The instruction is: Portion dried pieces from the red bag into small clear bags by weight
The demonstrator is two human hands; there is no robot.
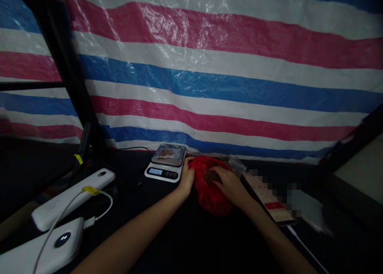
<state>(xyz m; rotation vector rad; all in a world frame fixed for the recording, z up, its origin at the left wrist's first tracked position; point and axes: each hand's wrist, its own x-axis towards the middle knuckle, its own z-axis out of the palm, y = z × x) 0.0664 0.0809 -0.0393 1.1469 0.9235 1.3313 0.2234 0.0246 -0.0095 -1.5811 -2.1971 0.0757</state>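
Observation:
A red plastic bag (213, 202) stands on the dark table in front of me, its mouth gaping upward. My left hand (187, 176) grips the bag's left rim, right beside the kitchen scale. From the right, my right hand (226, 181) reaches into the bag's mouth. Its fingers are curled around some brown pieces (211, 175) whose kind I cannot make out. Left of the bag is a white kitchen scale (163, 177) with a lit display. On its pan rests a small clear packet (168, 153) with brown contents.
Two white power banks (74, 198) with a white cable lie at the left. A phone (269, 198), partly blurred out, lies to the right, beside a stack of clear plastic bags (312, 212). Behind hangs a striped tarp (209, 86); black frame posts (68, 74) flank it.

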